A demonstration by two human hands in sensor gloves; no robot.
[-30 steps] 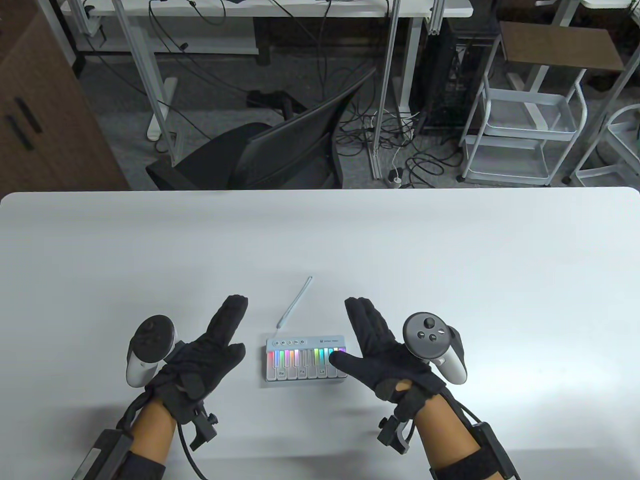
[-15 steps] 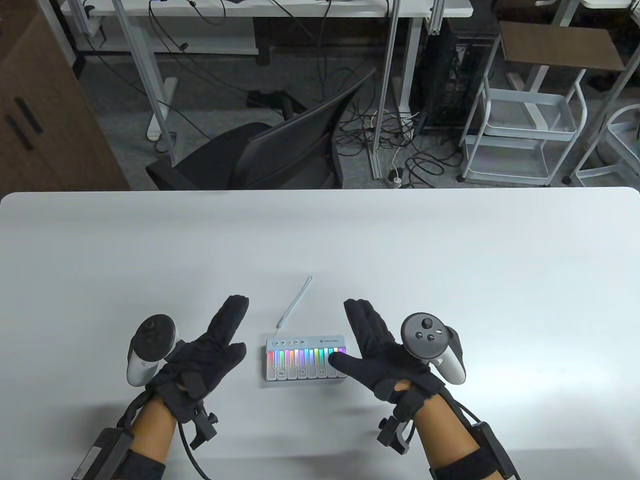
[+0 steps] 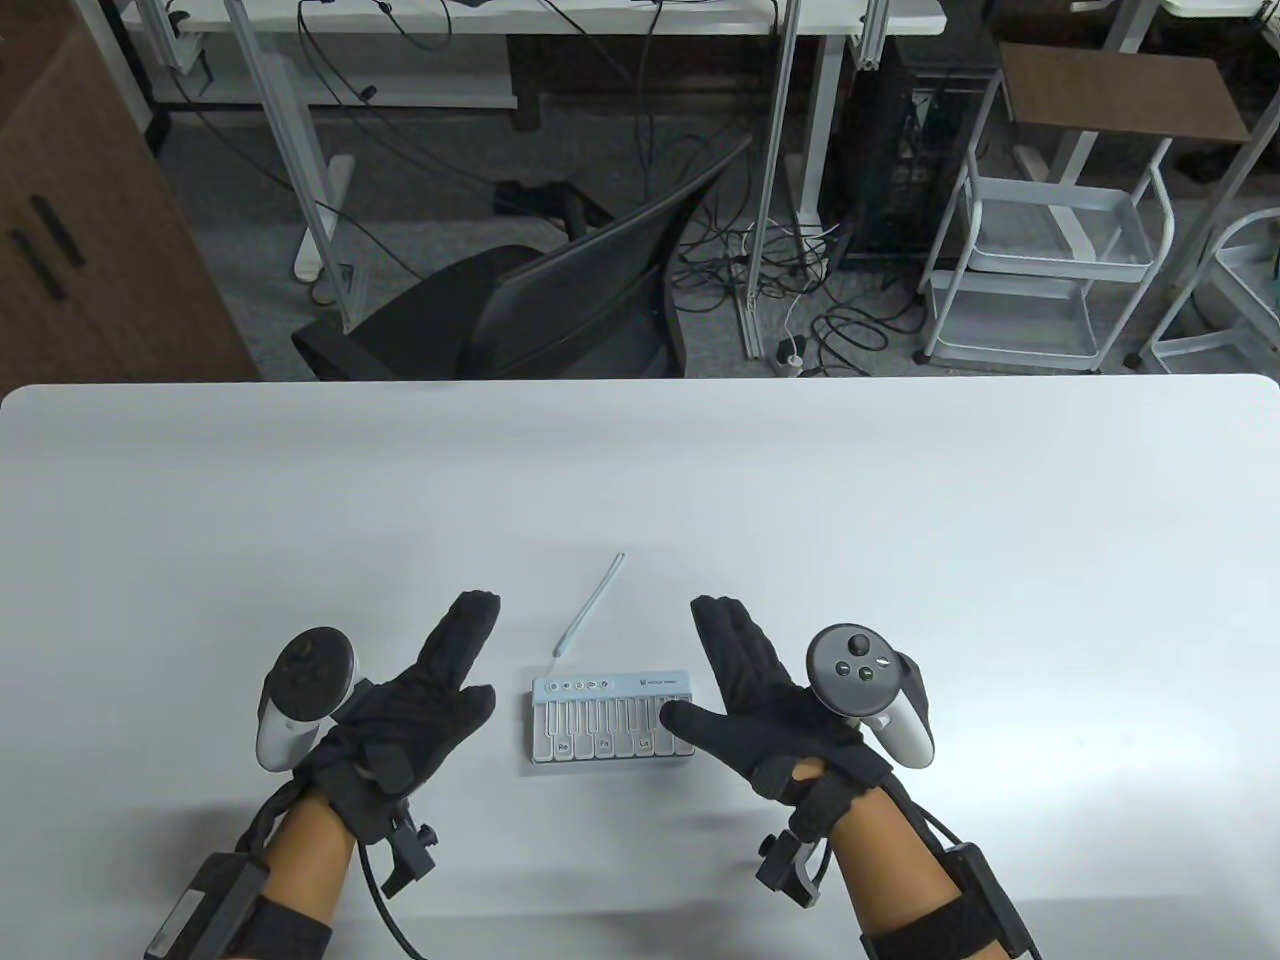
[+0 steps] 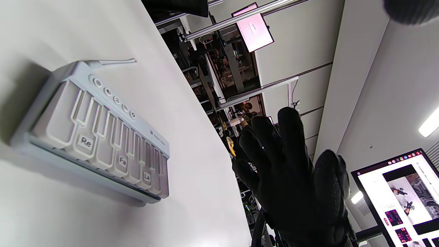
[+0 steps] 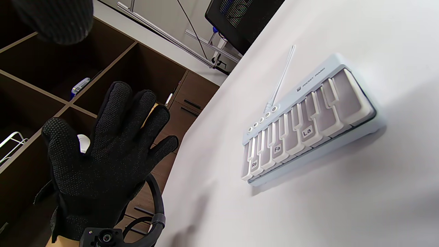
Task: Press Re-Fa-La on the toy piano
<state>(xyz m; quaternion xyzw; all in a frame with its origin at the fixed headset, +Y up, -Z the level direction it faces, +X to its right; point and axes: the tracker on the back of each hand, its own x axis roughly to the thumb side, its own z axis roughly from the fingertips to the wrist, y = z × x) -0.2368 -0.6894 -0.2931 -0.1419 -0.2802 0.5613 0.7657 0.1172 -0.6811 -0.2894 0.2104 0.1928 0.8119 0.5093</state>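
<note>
My open, empty right hand (image 3: 790, 715) hovers beside the pale-blue white-keyed toy piano (image 3: 610, 728); left hand (image 3: 405, 705) likewise. Next: press Re.

White table (image 3: 900, 520), black office chair (image 3: 560, 300) behind its far edge, tangled floor cables (image 3: 790, 270), white wire-shelf cart (image 3: 1050, 270), brown wooden cabinet (image 3: 90, 230), lit computer monitor (image 4: 401, 192)
</note>
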